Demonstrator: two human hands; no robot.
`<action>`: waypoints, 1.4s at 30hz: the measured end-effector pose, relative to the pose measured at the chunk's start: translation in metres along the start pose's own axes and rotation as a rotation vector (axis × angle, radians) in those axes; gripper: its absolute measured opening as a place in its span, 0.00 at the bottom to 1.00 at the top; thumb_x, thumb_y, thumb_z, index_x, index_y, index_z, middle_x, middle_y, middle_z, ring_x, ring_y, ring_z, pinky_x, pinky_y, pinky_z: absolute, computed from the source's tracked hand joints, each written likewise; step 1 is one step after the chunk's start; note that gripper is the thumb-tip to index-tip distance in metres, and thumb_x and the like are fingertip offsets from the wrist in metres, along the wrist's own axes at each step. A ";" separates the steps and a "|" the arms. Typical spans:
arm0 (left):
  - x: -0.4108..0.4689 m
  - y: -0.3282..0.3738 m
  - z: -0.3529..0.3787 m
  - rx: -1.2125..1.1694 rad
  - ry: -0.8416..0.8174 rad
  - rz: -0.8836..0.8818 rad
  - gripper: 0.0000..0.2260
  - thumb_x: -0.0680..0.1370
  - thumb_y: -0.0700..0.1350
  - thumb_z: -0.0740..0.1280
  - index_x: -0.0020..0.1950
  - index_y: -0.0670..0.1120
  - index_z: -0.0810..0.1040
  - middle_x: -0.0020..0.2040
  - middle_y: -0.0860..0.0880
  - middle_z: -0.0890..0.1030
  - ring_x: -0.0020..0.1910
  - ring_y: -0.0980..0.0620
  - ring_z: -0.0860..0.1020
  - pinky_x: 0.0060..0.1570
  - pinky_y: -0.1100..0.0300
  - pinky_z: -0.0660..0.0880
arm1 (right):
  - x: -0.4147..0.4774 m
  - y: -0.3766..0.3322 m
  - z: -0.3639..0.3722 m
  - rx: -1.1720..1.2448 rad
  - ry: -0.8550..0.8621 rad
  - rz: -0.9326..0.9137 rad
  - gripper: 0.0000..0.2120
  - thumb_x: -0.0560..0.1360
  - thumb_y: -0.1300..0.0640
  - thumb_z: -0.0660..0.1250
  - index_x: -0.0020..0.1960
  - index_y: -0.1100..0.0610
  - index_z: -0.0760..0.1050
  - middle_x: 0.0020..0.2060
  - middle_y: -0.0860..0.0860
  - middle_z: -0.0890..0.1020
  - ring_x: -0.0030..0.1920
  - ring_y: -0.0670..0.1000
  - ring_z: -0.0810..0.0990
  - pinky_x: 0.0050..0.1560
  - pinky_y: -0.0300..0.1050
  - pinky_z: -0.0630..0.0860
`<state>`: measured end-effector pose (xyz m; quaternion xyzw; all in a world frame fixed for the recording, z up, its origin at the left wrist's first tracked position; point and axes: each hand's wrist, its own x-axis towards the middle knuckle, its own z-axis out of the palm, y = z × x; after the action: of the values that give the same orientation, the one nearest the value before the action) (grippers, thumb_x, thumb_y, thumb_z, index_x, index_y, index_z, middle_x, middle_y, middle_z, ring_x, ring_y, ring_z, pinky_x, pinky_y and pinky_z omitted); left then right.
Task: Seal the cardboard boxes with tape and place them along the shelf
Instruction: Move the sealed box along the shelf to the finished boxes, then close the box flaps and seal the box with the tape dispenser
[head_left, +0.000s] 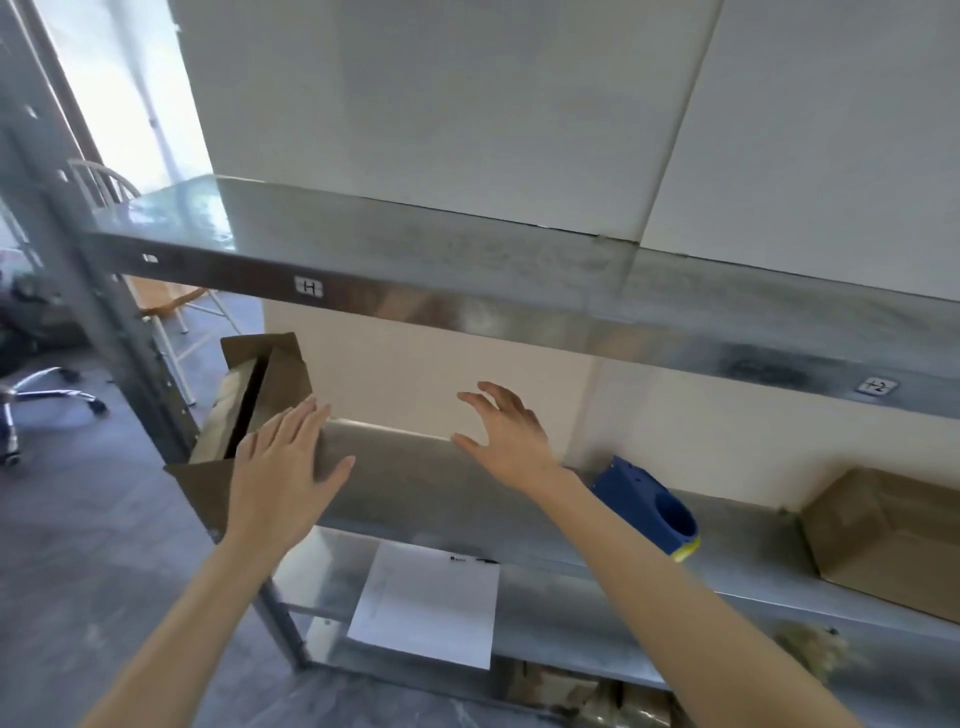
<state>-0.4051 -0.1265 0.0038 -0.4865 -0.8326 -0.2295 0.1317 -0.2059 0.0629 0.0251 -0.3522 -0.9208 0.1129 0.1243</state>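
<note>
A person's left hand (283, 467), fingers straight, is held over a flap of an open cardboard box (283, 371) at the left end of a steel shelf (415, 483). The right hand (506, 441) hovers over the shelf, fingers spread, holding nothing. A blue tape dispenser (644, 512) lies beside the right wrist, and a closed cardboard box (893, 540) sits far right

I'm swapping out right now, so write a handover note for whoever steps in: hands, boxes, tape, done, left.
Left hand: open, by the open box at the shelf's left end.
Right hand: open, above the shelf, no grip on anything.
Tape dispenser: on the shelf, right of the right arm.
Done: closed box sits at the right; whether taped, cannot tell.
Left: close and tape the open box, line it up.
</note>
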 end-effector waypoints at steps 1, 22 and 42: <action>0.003 -0.009 0.000 -0.015 0.007 0.009 0.27 0.74 0.56 0.73 0.70 0.47 0.74 0.71 0.46 0.75 0.68 0.42 0.73 0.66 0.42 0.70 | 0.005 -0.008 0.002 0.004 0.007 -0.010 0.27 0.79 0.43 0.63 0.75 0.47 0.62 0.77 0.49 0.60 0.76 0.51 0.57 0.69 0.51 0.63; 0.015 -0.132 -0.015 -0.371 -0.171 0.165 0.09 0.72 0.41 0.75 0.46 0.50 0.78 0.50 0.53 0.79 0.51 0.49 0.78 0.51 0.52 0.72 | 0.012 -0.155 0.068 0.224 0.052 -0.064 0.21 0.78 0.47 0.67 0.69 0.49 0.72 0.67 0.47 0.72 0.69 0.46 0.67 0.68 0.40 0.64; 0.031 -0.088 0.015 -0.721 -0.407 0.674 0.07 0.72 0.41 0.74 0.43 0.51 0.79 0.54 0.58 0.76 0.60 0.61 0.71 0.65 0.53 0.67 | -0.016 -0.078 0.045 0.132 0.090 0.129 0.18 0.76 0.49 0.69 0.66 0.46 0.74 0.64 0.44 0.74 0.64 0.44 0.70 0.65 0.41 0.68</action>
<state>-0.4968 -0.1328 -0.0181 -0.7760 -0.5072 -0.3473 -0.1415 -0.2564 -0.0100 0.0034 -0.4065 -0.8802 0.1649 0.1811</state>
